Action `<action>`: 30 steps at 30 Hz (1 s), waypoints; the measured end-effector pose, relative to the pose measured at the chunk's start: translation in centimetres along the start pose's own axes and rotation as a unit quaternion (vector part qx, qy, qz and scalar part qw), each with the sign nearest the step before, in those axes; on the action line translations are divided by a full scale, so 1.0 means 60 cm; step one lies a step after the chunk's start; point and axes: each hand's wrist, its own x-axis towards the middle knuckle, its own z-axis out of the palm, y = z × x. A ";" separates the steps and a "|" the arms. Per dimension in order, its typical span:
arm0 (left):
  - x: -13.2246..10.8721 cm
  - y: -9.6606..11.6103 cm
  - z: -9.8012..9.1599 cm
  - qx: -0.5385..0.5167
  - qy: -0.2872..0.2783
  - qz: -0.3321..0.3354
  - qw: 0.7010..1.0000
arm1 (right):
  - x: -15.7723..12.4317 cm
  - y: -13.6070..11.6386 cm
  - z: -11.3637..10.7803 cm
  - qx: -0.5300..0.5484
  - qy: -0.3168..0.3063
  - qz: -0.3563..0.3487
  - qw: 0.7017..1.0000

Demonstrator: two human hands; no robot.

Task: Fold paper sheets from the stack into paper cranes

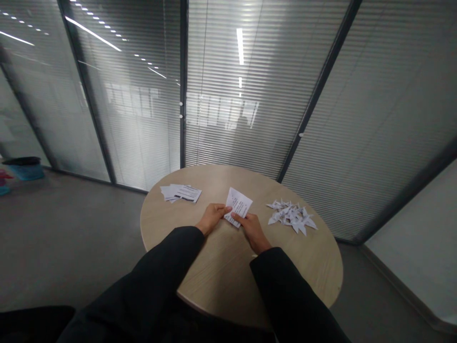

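Between my hands is a partly folded sheet of printed white paper (240,201), tilted above the middle of the table. My left hand (212,217) pinches its left edge, thumb on top. From the lower right, my right hand (254,232) grips the near edge with its thumb on the printed face. The fingers under the paper are hidden. Off to the right lies a pile of small folded white paper figures (293,215) with pointed tips, perhaps origami cranes. A loose stack of printed sheets (181,192) rests at the table's left.
The round wooden table (221,281) stands close to a glass partition with blinds (235,114) and dark frames. On the grey floor at far left is a blue bin (26,170) with a black liner. A white wall (421,247) rises at the right.
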 end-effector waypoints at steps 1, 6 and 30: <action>-0.001 0.002 0.001 -0.004 -0.003 -0.004 1.000 | 0.000 0.000 -0.001 0.000 0.002 -0.001 1.000; -0.006 0.009 0.009 -0.047 -0.041 -0.030 0.998 | 0.003 0.003 -0.005 0.016 0.033 0.003 0.999; 0.004 -0.005 0.002 -0.010 -0.041 -0.052 0.998 | 0.019 0.013 -0.023 -0.073 0.102 -0.107 0.986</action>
